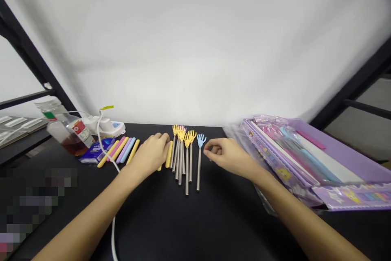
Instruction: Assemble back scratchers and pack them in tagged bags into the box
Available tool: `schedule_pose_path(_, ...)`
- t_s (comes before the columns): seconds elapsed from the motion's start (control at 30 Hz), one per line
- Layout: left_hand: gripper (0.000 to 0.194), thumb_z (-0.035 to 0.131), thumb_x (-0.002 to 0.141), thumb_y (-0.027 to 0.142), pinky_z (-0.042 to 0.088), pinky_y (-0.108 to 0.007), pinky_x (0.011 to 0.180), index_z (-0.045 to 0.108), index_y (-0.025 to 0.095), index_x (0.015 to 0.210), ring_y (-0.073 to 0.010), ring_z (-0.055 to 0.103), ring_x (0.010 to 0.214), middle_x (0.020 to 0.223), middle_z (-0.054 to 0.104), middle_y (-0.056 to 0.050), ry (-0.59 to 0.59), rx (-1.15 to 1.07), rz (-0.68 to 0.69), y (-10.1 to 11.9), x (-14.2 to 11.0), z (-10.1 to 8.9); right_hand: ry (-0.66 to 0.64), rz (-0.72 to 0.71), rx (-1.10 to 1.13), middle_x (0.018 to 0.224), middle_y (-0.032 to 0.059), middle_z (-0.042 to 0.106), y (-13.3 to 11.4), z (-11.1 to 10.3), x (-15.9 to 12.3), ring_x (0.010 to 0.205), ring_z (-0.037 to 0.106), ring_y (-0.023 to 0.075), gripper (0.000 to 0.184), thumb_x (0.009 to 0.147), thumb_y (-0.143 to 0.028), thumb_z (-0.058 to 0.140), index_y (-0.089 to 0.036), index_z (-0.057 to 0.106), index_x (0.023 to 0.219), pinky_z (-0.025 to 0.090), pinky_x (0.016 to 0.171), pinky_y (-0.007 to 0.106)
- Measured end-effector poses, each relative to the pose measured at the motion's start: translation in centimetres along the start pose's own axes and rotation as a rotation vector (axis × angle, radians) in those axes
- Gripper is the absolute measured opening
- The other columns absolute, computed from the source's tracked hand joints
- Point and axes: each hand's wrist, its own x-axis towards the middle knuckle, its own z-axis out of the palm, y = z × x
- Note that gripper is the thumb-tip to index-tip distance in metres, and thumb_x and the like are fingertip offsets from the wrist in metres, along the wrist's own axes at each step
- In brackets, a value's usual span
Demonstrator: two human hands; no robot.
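Observation:
A row of metal back-scratchers [182, 159] with small yellow hand-shaped heads lies on the black table [171, 220]; one with a blue head [200, 159] lies at the row's right. My left hand [151, 154] rests on a yellow handle sleeve [169, 154] just left of the row, fingers curled over it. My right hand [227, 154] hovers right of the blue-headed scratcher, fingers bent in a loose pinch near its head, with nothing visible in them.
Several pastel handle sleeves [122, 150] lie to the left, beside a blue packet, a plastic bottle [62, 130] and a white power strip [105, 126] with a cable. A purple display box [308, 159] of packaged scratchers stands at the right. Black shelf posts flank the table.

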Motion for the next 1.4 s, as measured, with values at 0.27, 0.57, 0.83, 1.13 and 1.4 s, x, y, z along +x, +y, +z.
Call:
schedule_pose_path(0.27,0.056,0.027,0.103,0.051,0.030,-0.073,0.107,0.050,0.023,0.145,-0.0472,0.027,0.144,0.151,0.046,-0.016,0.067,0.073,-0.347,-1.3,0.2,1.3,0.096,-0.004,0.023,0.058,-0.0039,0.058,-1.1,2.9,0.7,0.054,0.054,0.0140,0.008,0.084,-0.025,0.058,-0.022,0.064,0.079,0.037,0.056,0.027)
schedule_pose_path(0.57,0.067,0.017,0.099,0.063,0.031,-0.082,0.096,0.043,0.032,0.152,-0.0561,0.032,0.138,0.157,0.034,-0.018,-0.040,-0.064,-0.607,-4.0,1.0,0.2,0.113,-0.018,0.161,0.064,-0.0033,0.057,0.0,2.3,-0.6,0.058,0.052,0.0133,0.009,0.084,-0.027,0.058,-0.021,0.065,0.081,0.040,0.056,0.027)
schedule_pose_path(0.83,0.052,0.028,0.102,0.049,0.044,-0.070,0.091,0.057,0.031,0.141,-0.0487,0.044,0.129,0.144,0.048,-0.018,0.002,0.073,-0.476,-2.3,0.5,0.0,0.159,-0.041,0.096,0.064,-0.0025,0.059,0.2,2.1,-0.6,0.056,0.052,0.0134,0.011,0.085,-0.027,0.057,-0.021,0.065,0.080,0.039,0.056,0.027)
schedule_pose_path(1.13,0.048,0.030,0.103,0.042,0.047,-0.059,0.096,0.062,0.026,0.135,-0.0410,0.050,0.126,0.139,0.054,-0.015,-0.048,0.125,-0.273,-1.3,0.5,1.5,0.111,0.010,-0.007,0.064,-0.0032,0.062,0.7,3.6,-0.2,0.057,0.056,0.0139,0.007,0.079,-0.027,0.062,-0.022,0.058,0.080,0.038,0.057,0.027)
schedule_pose_path(1.4,0.042,0.036,0.103,0.037,0.050,-0.051,0.095,0.056,0.025,0.138,-0.0344,0.052,0.126,0.139,0.054,-0.014,0.024,0.071,-0.147,-1.0,0.5,2.0,0.110,0.120,-0.198,0.060,-0.0013,0.062,-0.4,4.1,0.3,0.060,0.061,0.0183,0.019,0.070,-0.016,0.061,-0.022,0.053,0.087,0.037,0.059,0.029)
